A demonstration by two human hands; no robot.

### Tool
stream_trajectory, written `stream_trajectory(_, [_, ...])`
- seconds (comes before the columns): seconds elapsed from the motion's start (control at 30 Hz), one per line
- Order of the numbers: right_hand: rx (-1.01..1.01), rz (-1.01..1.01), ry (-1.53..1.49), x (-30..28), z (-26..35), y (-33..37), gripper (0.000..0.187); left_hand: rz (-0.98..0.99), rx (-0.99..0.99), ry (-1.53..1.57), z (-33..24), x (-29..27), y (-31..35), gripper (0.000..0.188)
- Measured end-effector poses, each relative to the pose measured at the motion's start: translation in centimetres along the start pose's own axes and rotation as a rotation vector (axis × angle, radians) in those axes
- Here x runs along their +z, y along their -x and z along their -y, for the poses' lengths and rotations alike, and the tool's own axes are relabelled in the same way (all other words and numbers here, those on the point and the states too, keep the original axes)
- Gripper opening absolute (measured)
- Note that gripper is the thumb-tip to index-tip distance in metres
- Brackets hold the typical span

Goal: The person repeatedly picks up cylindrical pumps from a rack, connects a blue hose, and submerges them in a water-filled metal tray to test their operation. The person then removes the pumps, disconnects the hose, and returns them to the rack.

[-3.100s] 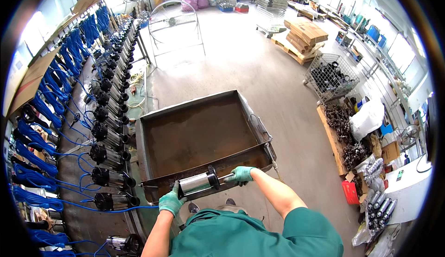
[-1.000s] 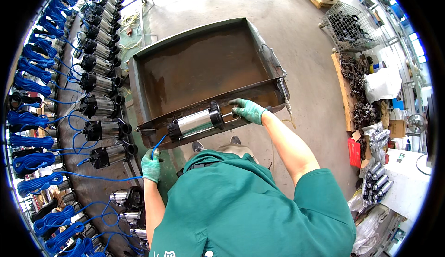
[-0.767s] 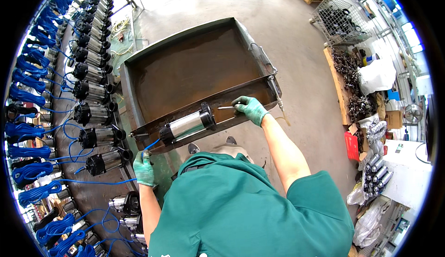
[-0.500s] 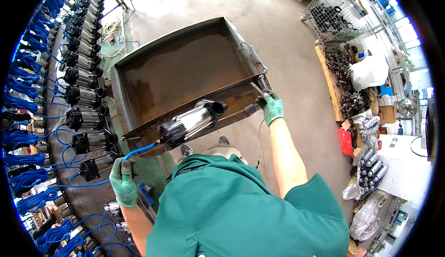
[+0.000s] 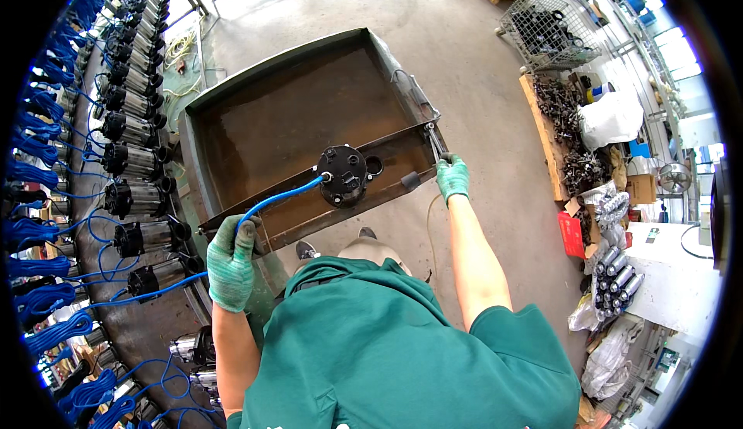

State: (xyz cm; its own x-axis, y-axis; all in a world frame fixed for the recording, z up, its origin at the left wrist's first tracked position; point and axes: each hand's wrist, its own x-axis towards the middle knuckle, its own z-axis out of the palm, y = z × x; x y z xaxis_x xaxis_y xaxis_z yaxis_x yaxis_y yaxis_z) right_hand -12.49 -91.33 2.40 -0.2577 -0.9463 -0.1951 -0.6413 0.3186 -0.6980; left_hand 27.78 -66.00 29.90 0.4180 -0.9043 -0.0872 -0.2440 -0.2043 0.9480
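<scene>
A submersible pump with a round black top [image 5: 343, 176] stands upright at the front channel of the metal tank [image 5: 271, 53]. Its blue cable [image 5: 277, 194] runs from that top to my left hand [image 5: 231, 263], whose gloved fingers are closed around it. The pump's steel body is hidden beneath the top. At the tank's right corner, my gloved right hand [image 5: 453, 177] is closed on a slim metal handle [image 5: 435, 141]; whether this handle is fixed to the tank I cannot tell. Brown water covers the tank's bottom.
Along the left, a long bench carries a row of steel-and-black pumps [image 5: 141, 165] with bundled blue cables [image 5: 42, 299]. A wire crate [image 5: 548, 31] of black parts stands at far right, near a wooden-edged bin [image 5: 546, 136]. A white table [image 5: 672, 274] is at right.
The pump has swung from lying tilted to upright, its black top now facing me over the channel. My left hand moved right with the cable; my right hand shifted slightly, still on the metal handle.
</scene>
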Motion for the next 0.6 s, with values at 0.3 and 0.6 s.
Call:
stream_trajectory(0.3, [-0.393, -0.050, 0.120, -0.4, 5.6, 4.9, 0.021, 0.008, -0.012, 0.059, 0.3, -0.1, 1.1, 0.031])
stream_trajectory(0.6, [-0.345, 0.304, -0.033, 6.1, 6.3, 5.8, 0.024, 0.004, -0.019, 0.099, 0.6, 0.3, 1.3, 0.031])
